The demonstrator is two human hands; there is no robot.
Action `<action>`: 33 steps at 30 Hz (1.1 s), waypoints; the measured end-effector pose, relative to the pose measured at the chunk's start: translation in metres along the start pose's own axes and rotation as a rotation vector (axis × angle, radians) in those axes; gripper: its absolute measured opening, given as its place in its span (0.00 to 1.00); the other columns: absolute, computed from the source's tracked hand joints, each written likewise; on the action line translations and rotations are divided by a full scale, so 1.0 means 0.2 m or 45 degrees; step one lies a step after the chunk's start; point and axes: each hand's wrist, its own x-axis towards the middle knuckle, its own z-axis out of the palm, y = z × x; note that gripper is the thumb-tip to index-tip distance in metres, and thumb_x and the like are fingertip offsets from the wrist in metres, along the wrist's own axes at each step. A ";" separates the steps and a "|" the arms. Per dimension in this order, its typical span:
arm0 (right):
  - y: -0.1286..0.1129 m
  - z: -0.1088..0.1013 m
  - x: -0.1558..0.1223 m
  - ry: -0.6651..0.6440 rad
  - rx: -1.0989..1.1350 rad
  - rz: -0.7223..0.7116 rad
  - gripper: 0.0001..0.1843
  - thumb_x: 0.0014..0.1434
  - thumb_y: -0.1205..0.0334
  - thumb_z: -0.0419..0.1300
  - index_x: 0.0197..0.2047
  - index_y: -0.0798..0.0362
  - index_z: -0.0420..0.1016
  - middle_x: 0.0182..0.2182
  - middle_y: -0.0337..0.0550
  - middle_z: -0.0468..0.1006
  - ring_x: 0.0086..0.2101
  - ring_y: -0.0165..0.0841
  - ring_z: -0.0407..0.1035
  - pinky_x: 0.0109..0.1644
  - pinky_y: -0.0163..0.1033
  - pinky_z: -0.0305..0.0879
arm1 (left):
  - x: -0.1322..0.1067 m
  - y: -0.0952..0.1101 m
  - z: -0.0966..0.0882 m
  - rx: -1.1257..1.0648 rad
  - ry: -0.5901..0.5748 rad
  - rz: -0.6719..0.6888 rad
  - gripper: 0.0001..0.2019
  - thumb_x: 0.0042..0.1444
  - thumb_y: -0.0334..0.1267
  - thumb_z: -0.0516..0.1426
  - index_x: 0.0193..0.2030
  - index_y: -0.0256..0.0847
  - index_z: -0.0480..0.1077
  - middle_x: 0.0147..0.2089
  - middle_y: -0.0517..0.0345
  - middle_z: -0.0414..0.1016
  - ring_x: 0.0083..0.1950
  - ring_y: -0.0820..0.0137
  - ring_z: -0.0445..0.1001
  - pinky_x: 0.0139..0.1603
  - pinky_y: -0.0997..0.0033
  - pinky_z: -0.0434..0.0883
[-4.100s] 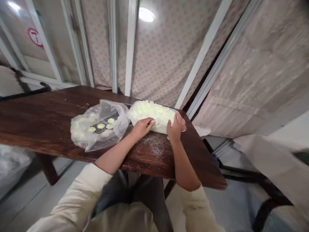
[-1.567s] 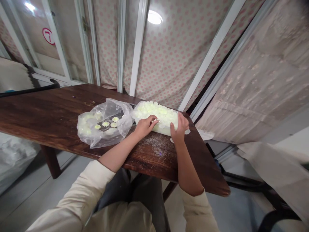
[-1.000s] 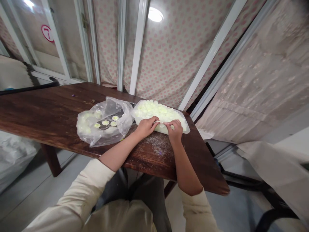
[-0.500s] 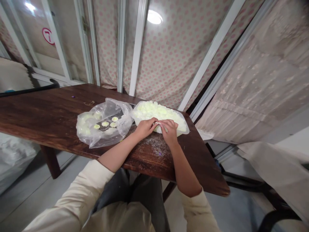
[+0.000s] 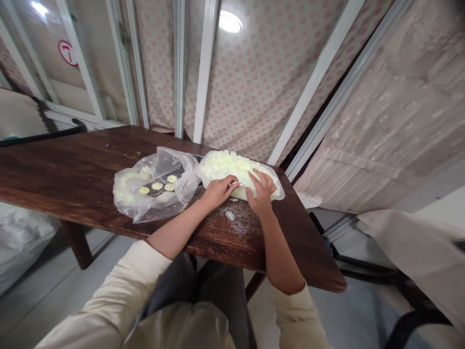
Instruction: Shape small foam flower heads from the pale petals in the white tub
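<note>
- Pinching a small white scrap [image 5: 236, 184] in the curled fingers of the left hand [image 5: 218, 192], at the near edge of a translucent plastic tub [image 5: 278, 195]
- Pressing the spread, ungrasping fingers of the right hand [image 5: 261, 196] onto pale green pieces [image 5: 232, 167]
- Lying heaped in that tub, right of centre on a dark wooden table [image 5: 54, 167]
- Lying left of the tub: a crumpled clear plastic bag [image 5: 181, 169] over a dark tray [image 5: 160, 190]
- Spreading below the hands: white powder [image 5: 240, 225]

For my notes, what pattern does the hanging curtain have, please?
Curtain: pink dots on pale cloth; head view.

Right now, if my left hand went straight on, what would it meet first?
The heap of pale green pieces in the plastic tub; your right hand lies beyond, though depth is unclear.
</note>
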 end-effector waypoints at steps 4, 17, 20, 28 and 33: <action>-0.07 0.02 0.00 -0.062 0.279 -0.053 0.12 0.59 0.59 0.51 0.41 0.50 0.74 0.40 0.41 0.76 0.44 0.34 0.63 0.49 0.43 0.52 | 0.00 0.00 0.01 0.031 -0.054 0.032 0.14 0.59 0.46 0.45 0.43 0.42 0.64 0.32 0.61 0.74 0.28 0.73 0.71 0.31 0.76 0.62; -0.05 0.03 0.02 0.128 0.386 0.102 0.13 0.53 0.56 0.59 0.22 0.53 0.72 0.22 0.37 0.73 0.30 0.30 0.65 0.40 0.39 0.55 | 0.00 0.03 0.00 0.068 -0.116 0.034 0.16 0.60 0.46 0.42 0.45 0.43 0.65 0.30 0.60 0.74 0.28 0.71 0.71 0.32 0.74 0.62; -0.02 0.04 0.02 0.190 0.410 0.222 0.13 0.53 0.55 0.58 0.21 0.53 0.71 0.22 0.38 0.73 0.30 0.31 0.66 0.40 0.40 0.57 | 0.00 0.03 0.00 0.068 -0.095 0.005 0.16 0.60 0.45 0.43 0.45 0.42 0.66 0.30 0.60 0.74 0.28 0.71 0.71 0.31 0.74 0.62; 0.05 0.02 -0.01 0.202 -0.090 0.394 0.23 0.53 0.60 0.52 0.52 0.53 0.66 0.57 0.53 0.59 0.54 0.49 0.50 0.53 0.59 0.47 | 0.00 0.01 0.00 0.032 -0.043 -0.028 0.15 0.60 0.46 0.44 0.44 0.42 0.66 0.29 0.61 0.74 0.29 0.72 0.72 0.31 0.75 0.62; -0.04 0.02 -0.01 -0.052 0.129 -0.007 0.17 0.55 0.61 0.52 0.49 0.47 0.70 0.54 0.43 0.64 0.53 0.40 0.53 0.54 0.51 0.49 | 0.00 0.02 0.00 0.074 -0.076 0.035 0.15 0.60 0.44 0.43 0.45 0.43 0.66 0.31 0.60 0.74 0.30 0.72 0.72 0.32 0.75 0.63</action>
